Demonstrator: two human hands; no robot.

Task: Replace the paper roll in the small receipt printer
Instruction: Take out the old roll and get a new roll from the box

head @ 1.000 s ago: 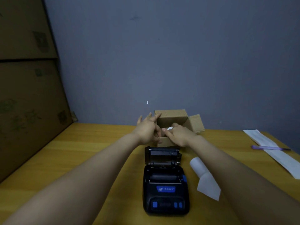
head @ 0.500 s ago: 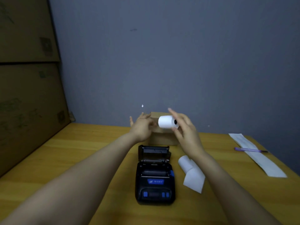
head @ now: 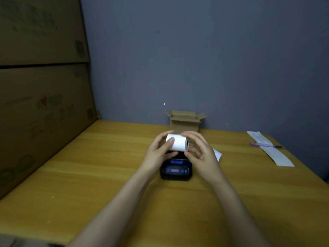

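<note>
new paper roll [head: 177, 144] is up in both hands, held above the rear half of the receipt printer [head: 176, 171], axis running left-right. my read: that matches how the bay sits, so it's being lined up to go in, not yet seated. hollow core end faces the right hand [head: 200, 154].

left hand [head: 158, 154]: grip is pinching the roll, thumb lying across the near face, fingers wrapped behind the left end. right hand: grip spread, index tip over the top edge, thumb under the right end, other fingers fanned loose. looks like the left carries it while the right steadies or hunts for the loose paper end, can't see the end itself.

roll: smooth white cylinder, tightly wound, dark small core hole. light and slippery, likely easy to crush out of round if squeezed.

printer: black moulded plastic, rounded corners, blue label strip and blue buttons on the front panel. paper bay and lid are hidden behind the roll and hands, can't confirm open.

white paper scrap [head: 217, 154] lies on the surface just right of the printer, mostly behind the right hand. small cardboard box [head: 185, 124], flaps open, matte brown, stands against the wall behind the hands. surface [head: 92, 166] is yellow wood grain, slight sheen.

long white paper strip [head: 270, 148] far right with a purple pen [head: 265, 144] laid across it, well apart.
</note>
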